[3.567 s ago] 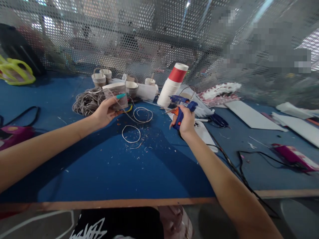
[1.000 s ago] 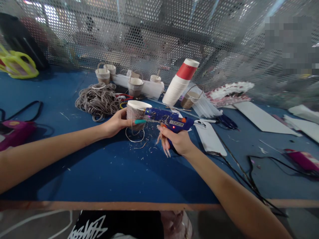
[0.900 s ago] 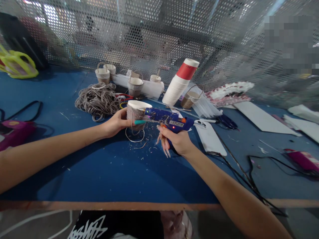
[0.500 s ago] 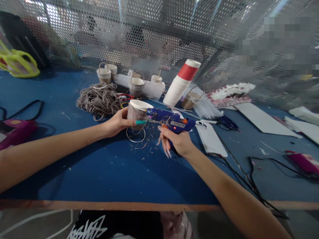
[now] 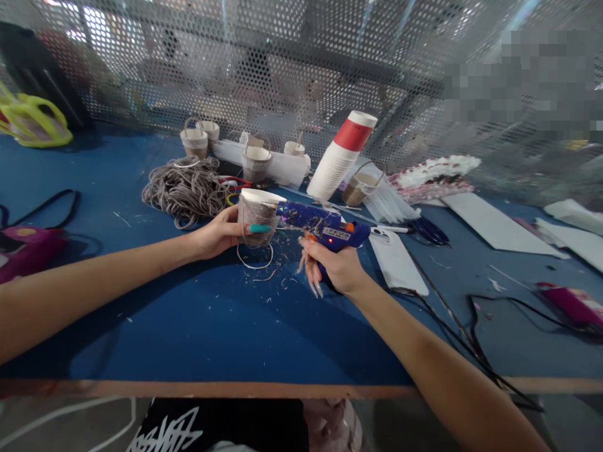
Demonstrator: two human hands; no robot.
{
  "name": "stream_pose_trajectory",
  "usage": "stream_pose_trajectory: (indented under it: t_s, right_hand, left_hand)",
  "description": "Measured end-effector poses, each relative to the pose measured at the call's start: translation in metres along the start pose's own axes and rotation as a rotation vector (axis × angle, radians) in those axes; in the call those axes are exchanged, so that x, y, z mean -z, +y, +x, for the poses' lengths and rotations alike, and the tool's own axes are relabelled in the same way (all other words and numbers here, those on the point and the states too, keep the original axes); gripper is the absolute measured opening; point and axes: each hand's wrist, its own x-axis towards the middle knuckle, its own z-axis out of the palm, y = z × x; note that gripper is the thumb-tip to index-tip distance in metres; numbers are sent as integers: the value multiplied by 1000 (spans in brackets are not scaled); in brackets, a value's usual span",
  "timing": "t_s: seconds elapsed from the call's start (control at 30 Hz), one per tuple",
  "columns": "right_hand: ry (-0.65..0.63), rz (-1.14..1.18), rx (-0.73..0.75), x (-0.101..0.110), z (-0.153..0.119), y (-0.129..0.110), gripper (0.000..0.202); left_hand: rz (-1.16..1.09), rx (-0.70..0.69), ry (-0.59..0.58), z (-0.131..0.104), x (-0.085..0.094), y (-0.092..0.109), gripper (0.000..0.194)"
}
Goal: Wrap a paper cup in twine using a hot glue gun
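My left hand (image 5: pixel 226 231) is closed round a paper cup (image 5: pixel 257 216) wrapped in grey cord, its thumb across the front. A white rim shows at the cup's top, and a loop of thin cord (image 5: pixel 254 267) hangs below it. My right hand (image 5: pixel 332 267) grips a blue glue gun (image 5: pixel 325 226) with a small red light on its side. The gun's nozzle points left at the cup's upper right side, touching or very near it. A glue stick (image 5: pixel 393 230) sticks out at the gun's back.
A heap of grey cord (image 5: pixel 188 188) lies behind my left hand. Stacked paper cups (image 5: pixel 336 160) lean behind the gun, near several cord-wrapped cups (image 5: pixel 257 164). A white phone (image 5: pixel 398 260) lies right of my right hand, purple-pink objects (image 5: pixel 572 304) farther right.
The cup in my left hand has turned or tilted slightly and shifted a little left. The gun's nozzle remains at its upper side.
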Motion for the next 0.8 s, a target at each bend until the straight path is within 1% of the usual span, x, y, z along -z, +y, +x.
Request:
stream_pose_trajectory:
  t_s: [0.17, 0.33, 0.47, 0.63, 0.8]
  right_hand:
    - [7, -21, -4, -1, -1, 0, 57]
    - [9, -9, -21, 0, -1, 2, 53]
    - [13, -6, -12, 1, -1, 1, 53]
    - [17, 24, 3, 0, 0, -1, 49]
    - [27, 43, -8, -2, -1, -2, 51]
  left_hand:
    - [25, -30, -9, 2, 0, -2, 61]
    - [-15, 5, 6, 1, -4, 1, 61]
    - [-21, 13, 29, 0, -2, 1, 61]
    - [46, -12, -33, 1, 2, -1, 60]
    - [-33, 13, -36, 0, -1, 0, 55]
